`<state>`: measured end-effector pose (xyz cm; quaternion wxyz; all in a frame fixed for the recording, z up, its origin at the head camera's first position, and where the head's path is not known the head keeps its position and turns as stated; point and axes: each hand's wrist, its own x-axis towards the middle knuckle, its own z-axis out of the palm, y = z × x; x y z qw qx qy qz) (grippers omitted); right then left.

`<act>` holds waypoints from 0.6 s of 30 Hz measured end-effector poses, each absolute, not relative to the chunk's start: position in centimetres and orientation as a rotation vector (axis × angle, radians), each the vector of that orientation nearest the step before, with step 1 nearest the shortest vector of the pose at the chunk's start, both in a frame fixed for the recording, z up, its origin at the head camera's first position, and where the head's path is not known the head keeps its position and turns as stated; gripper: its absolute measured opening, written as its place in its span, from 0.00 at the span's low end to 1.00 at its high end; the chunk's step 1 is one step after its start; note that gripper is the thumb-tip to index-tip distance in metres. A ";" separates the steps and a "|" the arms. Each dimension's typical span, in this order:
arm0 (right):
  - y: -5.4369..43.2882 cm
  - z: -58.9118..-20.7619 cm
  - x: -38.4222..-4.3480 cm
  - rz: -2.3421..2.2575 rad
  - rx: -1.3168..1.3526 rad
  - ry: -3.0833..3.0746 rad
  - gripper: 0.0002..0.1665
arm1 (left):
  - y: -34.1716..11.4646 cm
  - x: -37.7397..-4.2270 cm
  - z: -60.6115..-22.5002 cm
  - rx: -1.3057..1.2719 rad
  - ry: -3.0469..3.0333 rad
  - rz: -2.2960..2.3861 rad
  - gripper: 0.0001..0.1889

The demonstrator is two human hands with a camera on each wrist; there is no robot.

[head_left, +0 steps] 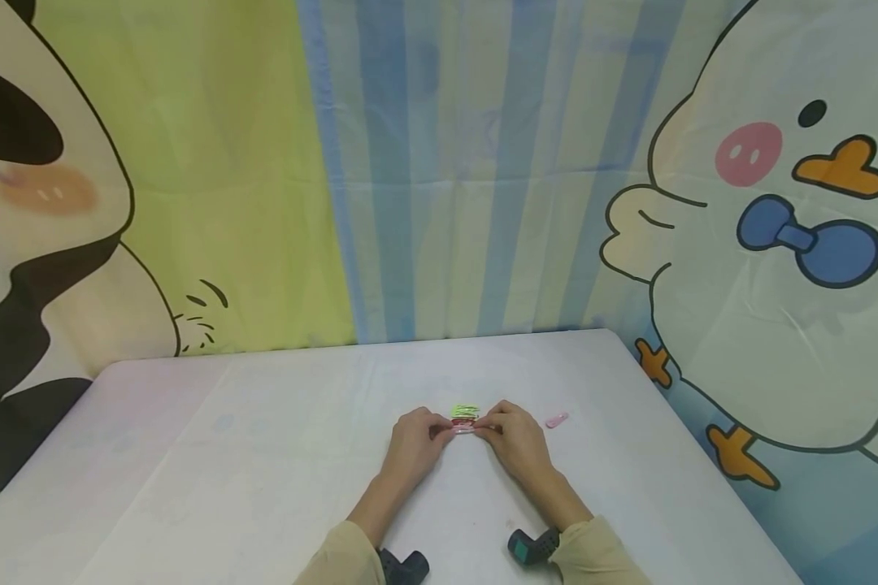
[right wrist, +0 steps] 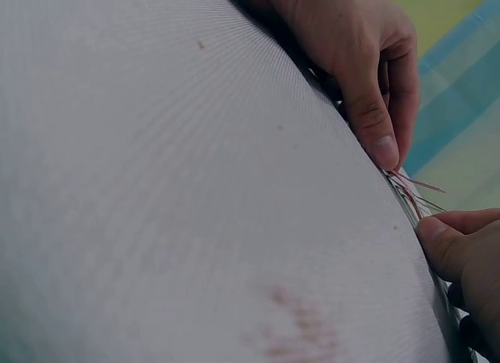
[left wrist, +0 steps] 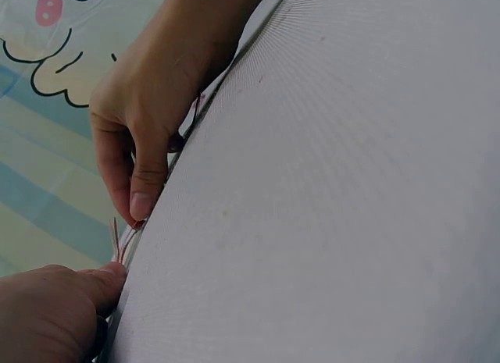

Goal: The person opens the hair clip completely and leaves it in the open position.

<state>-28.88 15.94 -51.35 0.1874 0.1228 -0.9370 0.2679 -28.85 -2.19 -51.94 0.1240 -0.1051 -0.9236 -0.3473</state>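
Between my two hands lie several thin red strands [right wrist: 406,193], too fine to tell their kind. My left hand [head_left: 414,443] pinches their left end between thumb and fingertips. On the right, my right hand [head_left: 514,439] pinches the other end the same way. Just beyond the red strands is a small bundle of thin yellow-green strands [head_left: 464,410] on the table. A pale, shiny strip [head_left: 464,431] shows at the near side of the red ones. In the left wrist view, a few strand ends [left wrist: 116,236] stick up between the fingertips.
A small pink piece [head_left: 557,420] lies on the white table [head_left: 263,463] to the right of my right hand. Cartoon-printed curtains [head_left: 454,162] hang behind the table's far edge. Dark devices [head_left: 532,547] are worn at both wrists.
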 end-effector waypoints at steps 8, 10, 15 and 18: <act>15.9 -51.2 -28.8 0.751 0.318 -2.683 0.03 | -2.2 -28.8 -52.0 -0.293 -2.675 -1.028 0.05; 15.9 -51.1 -28.7 0.745 0.315 -2.689 0.03 | -2.2 -28.7 -51.9 -0.292 -2.676 -1.026 0.05; 15.9 -51.1 -28.7 0.728 0.319 -2.694 0.03 | -2.2 -28.7 -51.9 -0.288 -2.686 -1.016 0.05; 15.8 -51.1 -28.7 0.719 0.328 -2.690 0.03 | -2.2 -28.6 -51.9 -0.288 -2.683 -1.016 0.05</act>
